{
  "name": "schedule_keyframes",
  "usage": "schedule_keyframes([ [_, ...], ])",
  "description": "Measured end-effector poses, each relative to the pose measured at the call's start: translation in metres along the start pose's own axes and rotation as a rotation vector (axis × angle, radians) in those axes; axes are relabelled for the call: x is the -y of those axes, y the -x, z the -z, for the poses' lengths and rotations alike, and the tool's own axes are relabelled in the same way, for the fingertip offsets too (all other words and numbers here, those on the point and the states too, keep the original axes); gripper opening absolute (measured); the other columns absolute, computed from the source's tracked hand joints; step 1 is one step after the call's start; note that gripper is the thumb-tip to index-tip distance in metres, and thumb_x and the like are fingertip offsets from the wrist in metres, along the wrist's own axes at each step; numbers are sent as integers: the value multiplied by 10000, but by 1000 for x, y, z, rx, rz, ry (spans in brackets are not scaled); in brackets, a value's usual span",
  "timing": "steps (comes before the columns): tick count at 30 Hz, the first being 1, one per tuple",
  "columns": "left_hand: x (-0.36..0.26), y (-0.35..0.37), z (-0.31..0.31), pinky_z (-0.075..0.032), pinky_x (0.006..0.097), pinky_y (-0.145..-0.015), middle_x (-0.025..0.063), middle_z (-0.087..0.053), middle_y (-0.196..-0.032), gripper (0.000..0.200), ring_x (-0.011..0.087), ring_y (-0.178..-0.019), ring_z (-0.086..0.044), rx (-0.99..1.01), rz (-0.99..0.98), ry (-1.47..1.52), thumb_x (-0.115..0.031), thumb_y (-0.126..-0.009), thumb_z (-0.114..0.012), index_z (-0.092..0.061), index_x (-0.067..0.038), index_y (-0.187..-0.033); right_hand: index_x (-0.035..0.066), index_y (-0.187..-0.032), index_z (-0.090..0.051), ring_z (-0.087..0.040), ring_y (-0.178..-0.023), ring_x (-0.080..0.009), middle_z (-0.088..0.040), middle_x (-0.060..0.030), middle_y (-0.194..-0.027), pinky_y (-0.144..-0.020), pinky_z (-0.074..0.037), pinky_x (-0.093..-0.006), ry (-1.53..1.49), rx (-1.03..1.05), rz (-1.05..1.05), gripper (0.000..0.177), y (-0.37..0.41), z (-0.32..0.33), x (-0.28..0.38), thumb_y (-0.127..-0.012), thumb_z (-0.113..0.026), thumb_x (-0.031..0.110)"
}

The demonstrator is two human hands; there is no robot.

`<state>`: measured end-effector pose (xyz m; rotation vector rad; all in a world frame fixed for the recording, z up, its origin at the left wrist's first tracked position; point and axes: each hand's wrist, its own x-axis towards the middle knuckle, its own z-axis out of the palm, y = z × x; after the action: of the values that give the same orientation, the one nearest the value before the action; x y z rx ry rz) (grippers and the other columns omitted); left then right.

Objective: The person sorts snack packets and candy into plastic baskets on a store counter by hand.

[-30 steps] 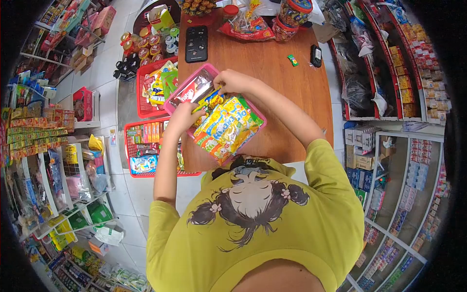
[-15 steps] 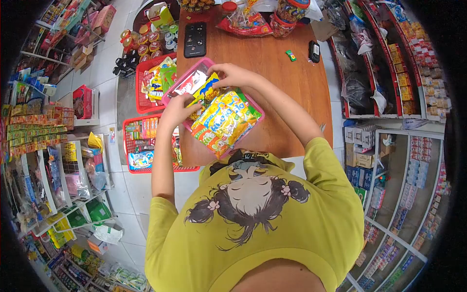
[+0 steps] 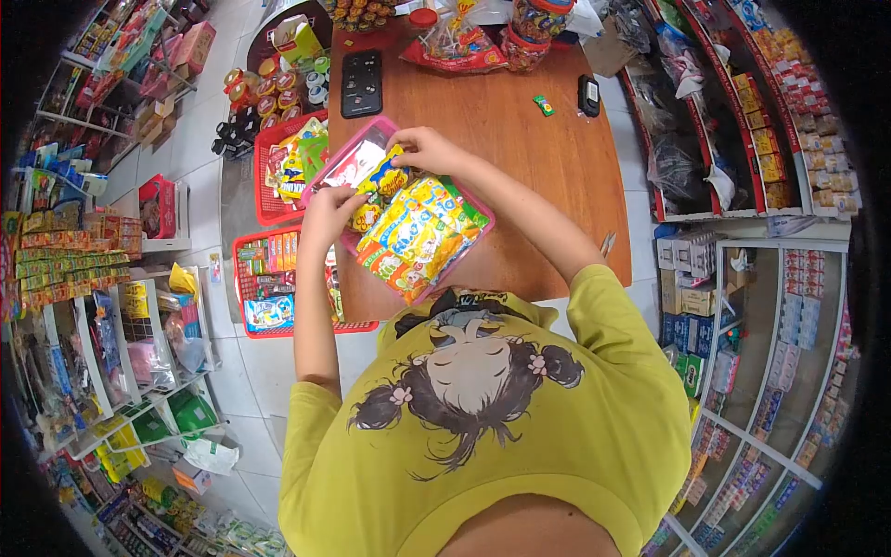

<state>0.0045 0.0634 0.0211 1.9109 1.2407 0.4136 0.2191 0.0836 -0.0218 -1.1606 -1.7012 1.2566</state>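
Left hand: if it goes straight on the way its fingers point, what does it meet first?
Most likely the yellow packet that the right hand pinches, just ahead of the left hand over the pink basket. Depth is unclear; they may already touch.

Both arms reach forward and down, bare below the short sleeves. The left arm (image 3: 314,306) runs almost straight out from the shoulder, its wrist bent slightly inward, and the left hand (image 3: 328,212) is curled, fingers folded closed in a grip. The right arm (image 3: 520,218) bends at the elbow and angles across toward the left, where the right hand (image 3: 422,148) pinches thumb against fingertips, just beyond the left hand and close to it
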Motion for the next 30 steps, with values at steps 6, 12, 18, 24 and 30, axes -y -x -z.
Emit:
schedule_keyframes([
  [6, 3, 0, -2, -369, 277, -459, 127, -516, -540, 227, 159, -459, -482, -5, -2, 21, -192, -692, -564, -562, 35, -693, 13, -887, -498, -495, -671, -72, -530, -16, -727, -576, -414, -207, -20, 33, -67, 213, 9, 3, 17, -695, -571, 69],
  [12, -6, 13, 1, -426, 239, -626, 134, -584, -796, 297, 154, -730, -558, -37, 40, 201, -149, -696, -569, -535, 36, -925, 5, -823, -552, -529, -675, -106, -573, -63, -769, -606, -435, -239, -17, -513, 38, 184, 25, 58, -15, -682, -582, 119],
  [18, -13, 31, 11, -417, 242, -659, 115, -569, -863, 271, 146, -796, -539, -182, 78, 277, -137, -715, -556, -537, 9, -943, 28, -813, -569, -531, -762, -303, -554, -174, -808, -672, -425, -391, 852, -807, -287, 193, 61, 168, -123, -690, -492, 155],
  [24, 0, 57, 11, -400, 228, -664, 63, -566, -856, 215, 107, -754, -514, -408, 172, 406, -97, -736, -530, -539, 6, -925, 65, -861, -513, -454, -864, -340, -494, -168, -900, -727, -386, -405, 972, -771, -611, 176, 83, 189, -122, -714, -479, 157],
  [30, 31, 74, 0, -394, 217, -715, 64, -558, -859, 160, 111, -803, -512, -502, 197, 447, -68, -770, -483, -539, 26, -886, -19, -672, -480, -511, -719, -287, -531, -158, -697, -644, -406, -359, 998, -959, -550, 202, 96, 174, -132, -632, -621, 120],
])
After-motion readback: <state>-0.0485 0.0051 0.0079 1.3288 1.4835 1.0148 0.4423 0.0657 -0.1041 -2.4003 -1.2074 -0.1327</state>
